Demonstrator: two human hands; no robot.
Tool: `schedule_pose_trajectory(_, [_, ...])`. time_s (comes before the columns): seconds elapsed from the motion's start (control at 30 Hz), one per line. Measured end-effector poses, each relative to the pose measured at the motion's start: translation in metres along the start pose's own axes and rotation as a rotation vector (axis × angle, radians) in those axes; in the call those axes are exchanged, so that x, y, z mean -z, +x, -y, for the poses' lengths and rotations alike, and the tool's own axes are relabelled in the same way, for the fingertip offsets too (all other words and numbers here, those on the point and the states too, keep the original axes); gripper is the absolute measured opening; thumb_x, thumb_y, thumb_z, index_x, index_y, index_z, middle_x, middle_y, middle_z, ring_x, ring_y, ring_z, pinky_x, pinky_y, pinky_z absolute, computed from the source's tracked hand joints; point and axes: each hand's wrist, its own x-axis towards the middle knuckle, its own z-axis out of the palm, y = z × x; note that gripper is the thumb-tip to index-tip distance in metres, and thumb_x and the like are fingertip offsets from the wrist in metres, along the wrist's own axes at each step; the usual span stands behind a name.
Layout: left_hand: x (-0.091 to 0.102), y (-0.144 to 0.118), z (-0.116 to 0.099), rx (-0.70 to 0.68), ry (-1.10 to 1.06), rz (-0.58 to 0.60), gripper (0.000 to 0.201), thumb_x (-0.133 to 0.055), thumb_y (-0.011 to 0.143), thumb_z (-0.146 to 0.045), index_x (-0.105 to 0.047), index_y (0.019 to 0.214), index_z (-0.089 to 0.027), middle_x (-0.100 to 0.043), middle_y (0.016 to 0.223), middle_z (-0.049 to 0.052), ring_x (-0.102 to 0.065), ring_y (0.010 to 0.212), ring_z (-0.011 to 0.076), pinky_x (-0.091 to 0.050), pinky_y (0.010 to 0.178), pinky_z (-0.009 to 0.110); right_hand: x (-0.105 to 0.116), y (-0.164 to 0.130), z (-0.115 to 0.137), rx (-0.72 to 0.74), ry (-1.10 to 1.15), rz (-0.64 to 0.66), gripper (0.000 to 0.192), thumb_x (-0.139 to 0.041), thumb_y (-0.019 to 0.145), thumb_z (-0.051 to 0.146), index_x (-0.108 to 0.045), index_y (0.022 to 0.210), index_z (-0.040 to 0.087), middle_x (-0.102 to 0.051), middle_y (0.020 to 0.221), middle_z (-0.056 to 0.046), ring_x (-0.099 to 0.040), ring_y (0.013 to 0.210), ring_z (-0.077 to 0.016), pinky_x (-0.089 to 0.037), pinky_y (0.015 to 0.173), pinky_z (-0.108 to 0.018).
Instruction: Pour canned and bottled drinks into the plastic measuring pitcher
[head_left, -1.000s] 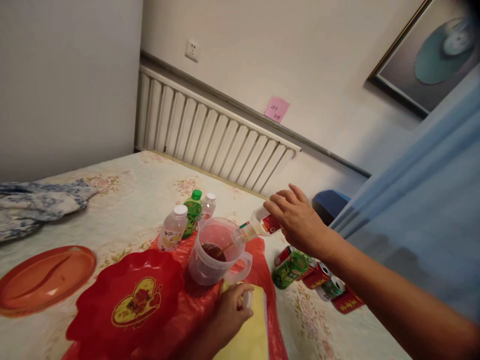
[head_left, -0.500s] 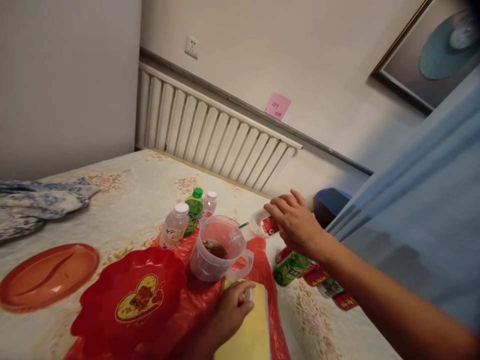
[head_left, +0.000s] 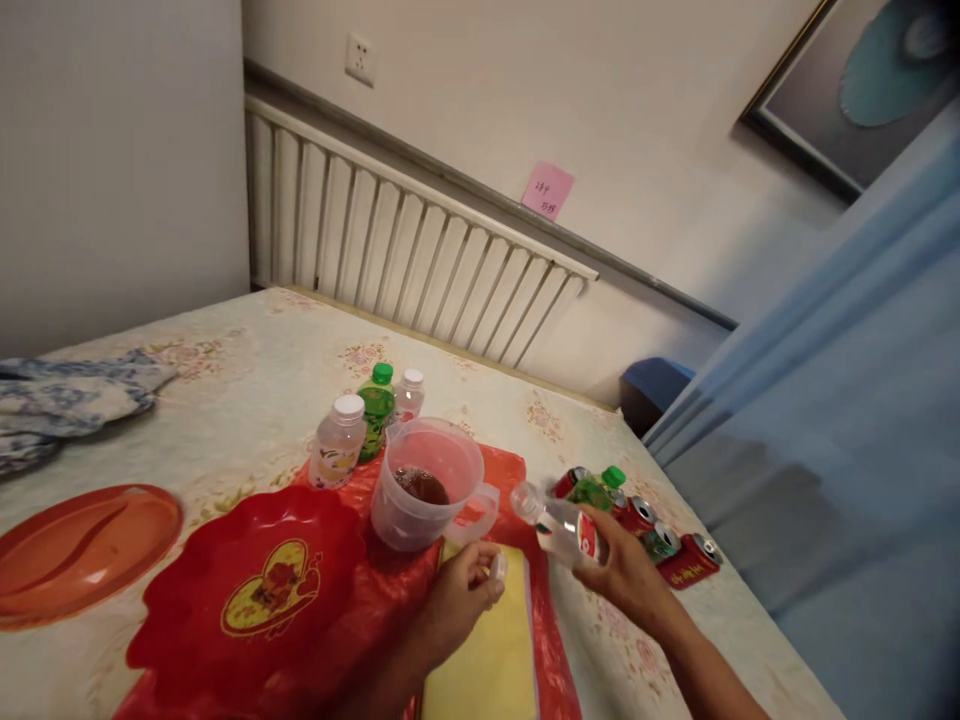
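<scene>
My right hand [head_left: 619,565] is wrapped round a clear plastic bottle [head_left: 559,530] with a red and white label. The bottle is uncapped and tilted, its mouth pointing left toward the jug's handle but apart from it. Pinched between the thumb and fingers of my left hand [head_left: 466,590] is a white bottle cap [head_left: 498,568]. That hand rests low in front of the jug. The translucent plastic jug [head_left: 401,525] stands upright with dark brown liquid [head_left: 421,486] in its bottom.
Behind the jug stand a green-capped bottle [head_left: 377,415] and two white-capped bottles, one nearer [head_left: 339,445]. A red scalloped plate [head_left: 187,600] and an orange lid [head_left: 90,550] lie left. Several drink cans [head_left: 686,565] stand right. A yellow sheet [head_left: 480,660] lies on red plastic.
My right hand has drawn the bottle down and away from the jug's rim, tipping it back from its pouring angle. My left hand still holds the cap in nearly the same place.
</scene>
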Motion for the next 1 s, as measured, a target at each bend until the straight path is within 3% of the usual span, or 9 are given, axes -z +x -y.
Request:
schedule_pose_trajectory(0.13, [0.0,0.001,0.001,-0.012,-0.013,0.013,0.035,-0.058,0.071,-0.026,-0.054,0.104,-0.014,-0.056,0.078,-0.001,-0.05,0.067,0.0125,-0.039,0.061,0.025,-0.027,-0.038,-0.032,-0.12,0.104,0.011,0.05,-0.066,0.059,0.017,-0.064,0.109,0.018,-0.071,0.105,-0.007,-0.065,0.093,-0.0277,-0.052,0.082,-0.037])
schedule_pose_trajectory(0.3, [-0.001,0.001,0.002,-0.02,-0.003,0.023,0.034,-0.059,0.072,-0.024,-0.055,0.104,-0.015,-0.058,0.079,-0.001,-0.05,0.068,0.0124,-0.039,0.062,0.025,-0.05,-0.06,-0.054,-0.15,0.103,0.082,0.051,-0.076,0.064,0.037,-0.066,0.11,0.019,-0.071,0.106,-0.008,-0.064,0.098,-0.0299,-0.05,0.088,-0.039])
schedule_pose_trajectory(0.53, [-0.002,0.0,-0.001,-0.057,0.164,-0.031,0.035,-0.06,0.07,-0.02,-0.059,0.105,-0.015,-0.051,0.071,-0.005,-0.049,0.067,0.0126,-0.038,0.062,0.024,-0.055,-0.06,-0.056,-0.072,0.047,0.125,0.049,-0.077,0.066,0.041,-0.068,0.111,0.023,-0.07,0.11,-0.008,-0.062,0.101,-0.0297,-0.047,0.09,-0.039])
schedule_pose_trajectory(0.7, [-0.001,-0.002,-0.006,-0.155,0.387,-0.047,0.037,-0.057,0.067,-0.011,-0.063,0.103,-0.017,-0.055,0.082,-0.001,-0.051,0.073,0.0136,-0.041,0.068,0.025,-0.056,-0.059,-0.056,-0.048,0.025,0.104,0.051,-0.079,0.065,0.042,-0.068,0.11,0.021,-0.07,0.104,-0.009,-0.063,0.096,-0.0291,-0.047,0.086,-0.039])
schedule_pose_trajectory(0.87, [-0.003,-0.005,-0.011,-0.204,0.386,-0.016,0.036,-0.056,0.068,-0.009,-0.062,0.102,-0.017,-0.057,0.091,0.0,-0.053,0.077,0.0137,-0.042,0.068,0.024,-0.054,-0.06,-0.049,-0.04,0.033,0.123,0.044,-0.076,0.07,0.043,-0.069,0.108,0.022,-0.071,0.102,-0.007,-0.063,0.094,-0.0277,-0.048,0.084,-0.038])
schedule_pose_trajectory(1.0, [-0.005,-0.007,-0.015,-0.237,0.338,0.014,0.037,-0.057,0.07,-0.01,-0.062,0.106,-0.019,-0.058,0.097,0.002,-0.055,0.08,0.0142,-0.043,0.07,0.025,-0.056,-0.062,-0.048,-0.055,0.108,0.111,0.049,-0.077,0.068,0.043,-0.067,0.111,0.022,-0.071,0.107,-0.007,-0.064,0.097,-0.0281,-0.049,0.087,-0.039])
